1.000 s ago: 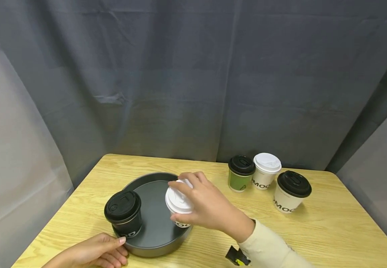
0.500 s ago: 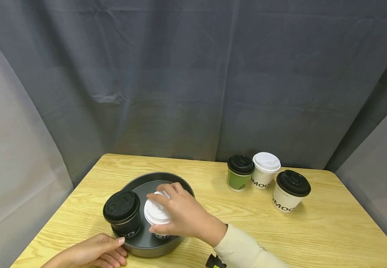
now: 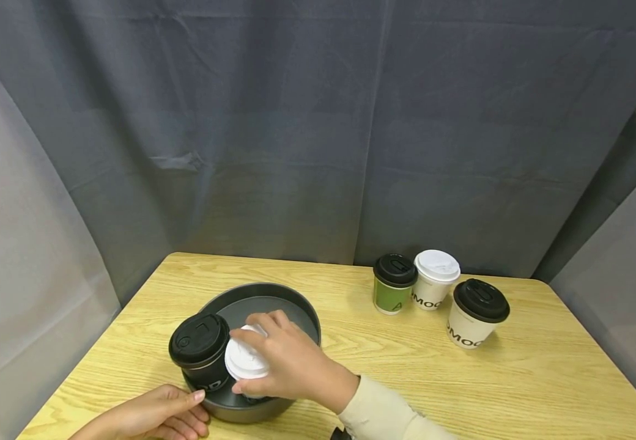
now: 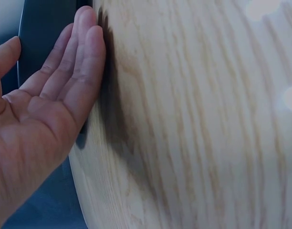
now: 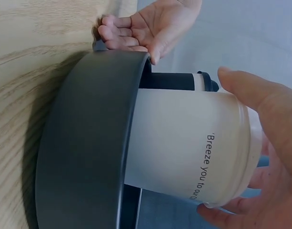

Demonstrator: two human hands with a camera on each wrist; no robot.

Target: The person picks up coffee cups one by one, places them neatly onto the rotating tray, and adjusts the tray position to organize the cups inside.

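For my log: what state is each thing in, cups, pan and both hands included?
Pan: open side up on the table.
Black cup: lidded, upright, in the pan.
Held cup: lidded, lower part inside the pan; base hidden.
Green cup: lidded, upright.
Rear white cup: lidded, upright.
Rightmost cup: lidded, upright.
Left hand: relaxed, thumb at the pan's rim.
Right hand: gripping the held cup.

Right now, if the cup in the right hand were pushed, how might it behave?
The white-lidded cup may tip rather than roll, since it narrows downward. It looks like paper, so a squeeze might dent it. The dark pan around it would likely stop a slide.
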